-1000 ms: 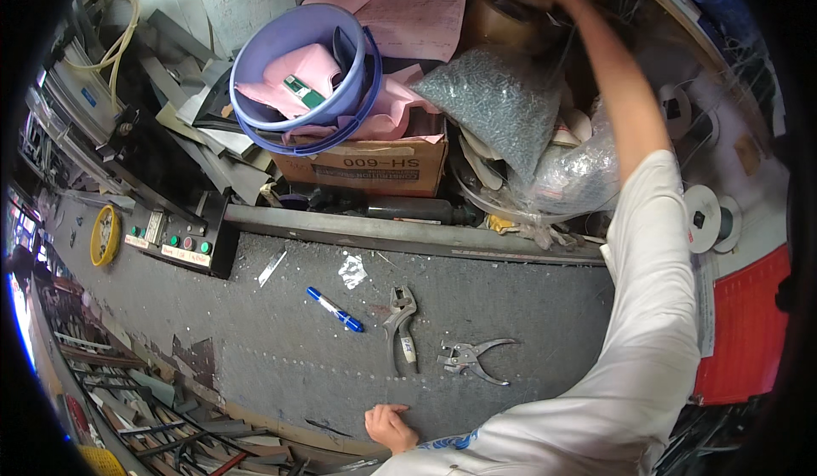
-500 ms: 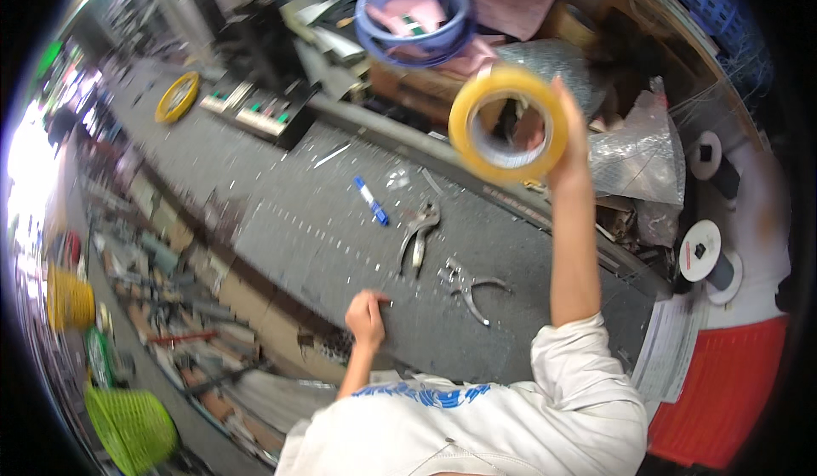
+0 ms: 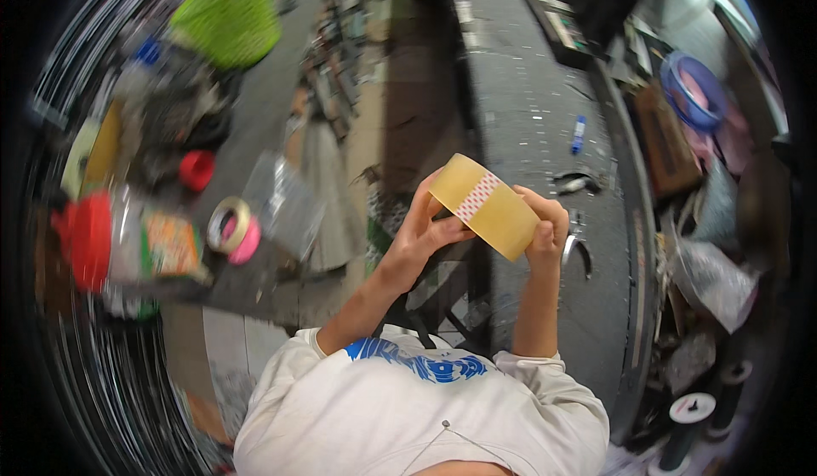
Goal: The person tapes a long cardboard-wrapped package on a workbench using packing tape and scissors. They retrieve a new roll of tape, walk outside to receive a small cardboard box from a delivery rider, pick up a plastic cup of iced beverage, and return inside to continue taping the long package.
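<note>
both hands on the wide tape roll (image 3: 487, 212); left hand (image 3: 417, 231) grips its left end, thumb on the near side; right hand (image 3: 546, 222) grips the right end, fingers curled at the edge; roll is up in front of the chest, tilted, outer face to the camera, red-and-white checked strip (image 3: 478, 197) across it; it's near the left edge of the grey bench (image 3: 519, 127) as seen from above; on the bench, blue marker (image 3: 579, 135) lies farther off, pliers (image 3: 582, 184) just right of the right hand, blurred; on the left side, small cream tape roll (image 3: 218, 220) touching a pink roll (image 3: 248, 244), red-lidded clear jar (image 3: 124, 233) near them; green basket (image 3: 228, 20) farther off; purple bucket (image 3: 678, 93) beyond the bench's right side
</note>
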Demonstrator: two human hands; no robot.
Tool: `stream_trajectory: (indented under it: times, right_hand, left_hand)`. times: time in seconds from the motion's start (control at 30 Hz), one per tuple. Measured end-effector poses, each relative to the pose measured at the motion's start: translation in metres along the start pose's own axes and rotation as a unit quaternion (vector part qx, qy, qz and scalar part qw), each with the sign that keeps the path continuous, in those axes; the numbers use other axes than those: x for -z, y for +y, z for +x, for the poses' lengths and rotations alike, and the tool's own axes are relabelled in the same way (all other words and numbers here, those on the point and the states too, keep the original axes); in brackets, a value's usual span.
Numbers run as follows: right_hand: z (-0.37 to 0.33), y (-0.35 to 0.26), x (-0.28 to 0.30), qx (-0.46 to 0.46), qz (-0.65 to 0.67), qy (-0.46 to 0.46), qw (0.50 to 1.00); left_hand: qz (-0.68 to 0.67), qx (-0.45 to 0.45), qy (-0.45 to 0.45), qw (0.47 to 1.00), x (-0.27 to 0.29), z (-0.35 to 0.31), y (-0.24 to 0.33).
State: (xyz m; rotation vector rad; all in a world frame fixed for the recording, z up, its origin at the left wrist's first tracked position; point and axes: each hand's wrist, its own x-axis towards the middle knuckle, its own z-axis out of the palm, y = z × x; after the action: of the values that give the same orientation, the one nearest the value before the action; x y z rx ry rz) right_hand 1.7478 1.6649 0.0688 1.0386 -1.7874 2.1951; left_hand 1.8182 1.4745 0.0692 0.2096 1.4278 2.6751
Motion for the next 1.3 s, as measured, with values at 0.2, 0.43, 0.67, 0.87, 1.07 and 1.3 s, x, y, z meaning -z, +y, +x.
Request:
stream_trajectory:
  times: [0.2,0.43,0.67,0.87,1.07,1.3]
  right_hand:
    - [-0.033,-0.049,-0.145,-0.191,0.158,-0.125,0.961]
    - [-0.075,-0.1,-0.345,-0.278,0.147,-0.306,0.898]
    - [-0.141,-0.092,-0.588,-0.209,0.257,-0.496,0.803]
    - [-0.18,-0.074,-0.743,-0.243,0.339,-0.56,0.716]
    - [-0.194,-0.02,-0.89,-0.302,0.407,-0.538,0.673]
    - [-0.139,0.042,-1.074,-0.523,0.45,-0.521,0.503]
  left_hand:
    - [0.143,-0.14,0.18,0.963,0.027,-0.161,0.056]
    - [0.336,-0.235,0.25,0.877,0.091,-0.36,0.129]
    - [0.359,-0.274,0.452,0.769,0.153,-0.569,0.196]
    - [0.367,-0.306,0.571,0.668,0.215,-0.672,0.235]
    - [0.393,-0.297,0.636,0.594,0.335,-0.732,0.276]
    - [0.164,-0.2,0.56,0.787,0.512,-0.8,0.395]
